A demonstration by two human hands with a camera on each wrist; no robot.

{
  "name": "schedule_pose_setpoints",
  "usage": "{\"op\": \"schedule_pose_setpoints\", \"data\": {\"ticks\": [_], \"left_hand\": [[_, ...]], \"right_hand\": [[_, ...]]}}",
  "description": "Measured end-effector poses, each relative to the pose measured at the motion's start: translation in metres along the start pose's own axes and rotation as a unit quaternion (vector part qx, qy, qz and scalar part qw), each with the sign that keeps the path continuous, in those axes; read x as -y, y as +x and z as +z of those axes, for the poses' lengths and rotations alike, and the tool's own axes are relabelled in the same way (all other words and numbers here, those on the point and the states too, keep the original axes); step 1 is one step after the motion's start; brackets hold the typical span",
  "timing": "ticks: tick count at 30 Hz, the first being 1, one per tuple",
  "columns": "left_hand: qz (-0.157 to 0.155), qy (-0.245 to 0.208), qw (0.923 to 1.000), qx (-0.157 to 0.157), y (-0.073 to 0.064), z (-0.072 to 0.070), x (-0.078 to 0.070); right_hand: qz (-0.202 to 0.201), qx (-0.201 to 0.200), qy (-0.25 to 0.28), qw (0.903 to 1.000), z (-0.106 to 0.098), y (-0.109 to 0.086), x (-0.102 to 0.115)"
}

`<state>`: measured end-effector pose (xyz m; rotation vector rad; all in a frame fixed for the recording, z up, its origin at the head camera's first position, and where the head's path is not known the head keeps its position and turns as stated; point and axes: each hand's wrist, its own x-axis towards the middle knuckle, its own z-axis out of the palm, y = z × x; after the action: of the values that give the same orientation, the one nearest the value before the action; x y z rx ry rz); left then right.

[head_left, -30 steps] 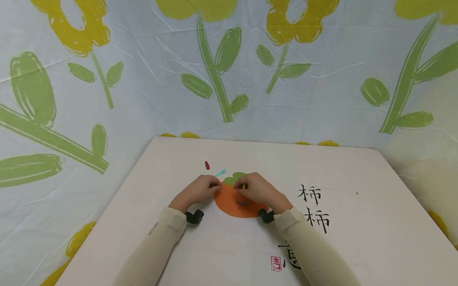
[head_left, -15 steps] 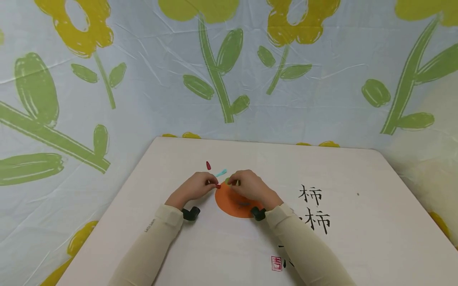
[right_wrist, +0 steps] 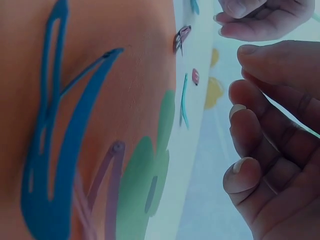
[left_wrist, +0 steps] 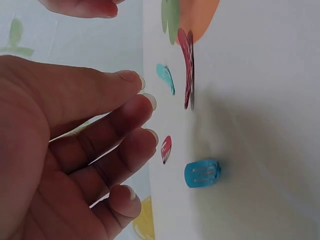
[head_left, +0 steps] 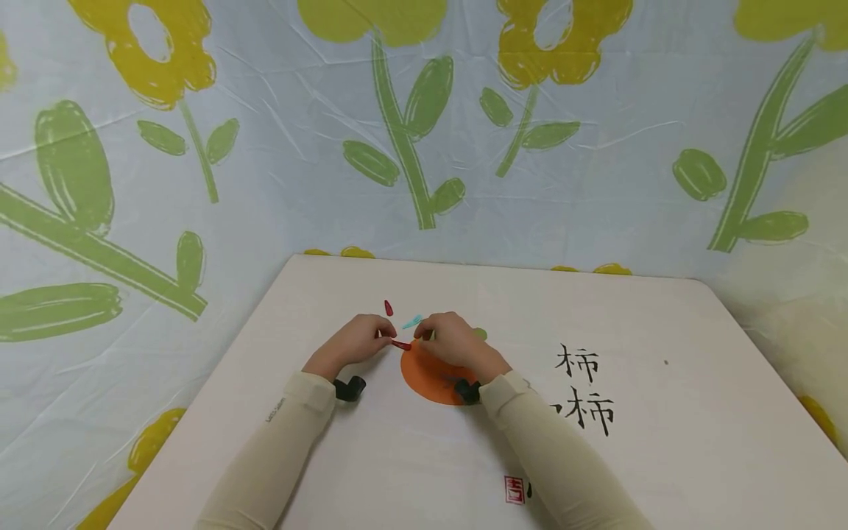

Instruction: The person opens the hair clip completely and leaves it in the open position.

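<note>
My left hand [head_left: 354, 340] hovers beside the left edge of the orange persimmon print, with loosely bent fingers and nothing between them in the left wrist view. Just off its fingertips lies a dark red snap hair clip [left_wrist: 187, 70]. A small blue hair clip [left_wrist: 202, 173] is on the table below that hand. My right hand [head_left: 457, 342] is over the persimmon's top, its bent fingers [right_wrist: 245, 175] empty, close to a light teal hair clip [head_left: 412, 322]. Beneath it, an unsnapped blue hair clip [right_wrist: 65, 135] and a purple one [right_wrist: 115, 190] lie on the print, hidden in the head view.
Farther back is another red hair clip [head_left: 388, 308]. The pale table covering bears the printed persimmon [head_left: 430, 379], black characters [head_left: 589, 408] and a red seal [head_left: 514, 489]. A flower-patterned cloth [head_left: 543, 147] hangs behind the table.
My left hand has drawn back leftward, bringing the dark red clip into sight at the persimmon's edge. My right hand has moved left and slightly farther back, toward the teal clip.
</note>
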<state>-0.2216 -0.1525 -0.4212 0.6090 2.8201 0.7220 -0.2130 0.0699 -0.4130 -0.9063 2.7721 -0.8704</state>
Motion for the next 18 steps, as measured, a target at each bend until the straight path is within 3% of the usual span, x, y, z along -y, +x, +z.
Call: {"op": "schedule_pose_setpoints", "data": {"ticks": [18], "left_hand": [[-0.017,0.009,0.9994,0.029,0.014,-0.004,0.008]], "right_hand": [[0.036,0.014,-0.015,0.9992,0.011,0.022,0.004]]}}
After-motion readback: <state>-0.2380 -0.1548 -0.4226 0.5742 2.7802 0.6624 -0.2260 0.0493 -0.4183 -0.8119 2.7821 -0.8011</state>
